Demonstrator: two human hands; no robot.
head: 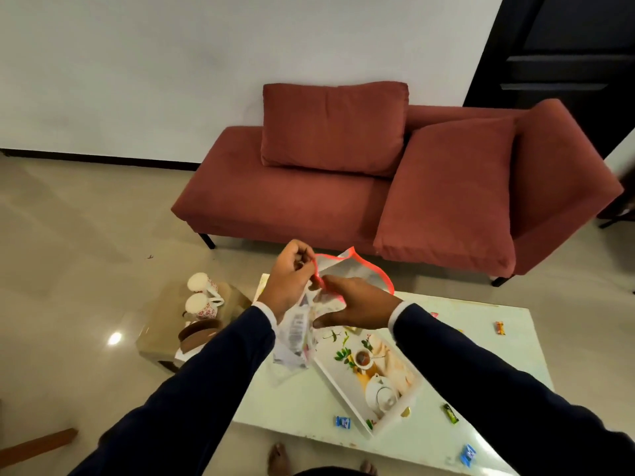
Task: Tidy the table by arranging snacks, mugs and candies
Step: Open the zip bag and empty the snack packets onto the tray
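I hold a clear plastic zip bag (331,269) with a red rim above the white table (295,403). My left hand (290,280) pinches the rim on the left side, and my right hand (357,304) grips the bag's front from the right. The mouth of the bag gapes wide. Under my hands lies a white tray (398,412) printed with a teapot and leaves. Wrapped candies are scattered on the table: a blue one (343,421), a green one (450,413), another blue one (468,454) and an orange one (500,327). Two patterned mugs (202,297) stand on a low side table.
The low glass side table (154,324) to the left also carries a brown round dish (199,333). A red sofa (378,187) with cushions stands beyond the table. My bare feet (278,458) show at the table's near edge. A wooden piece (37,443) lies at lower left.
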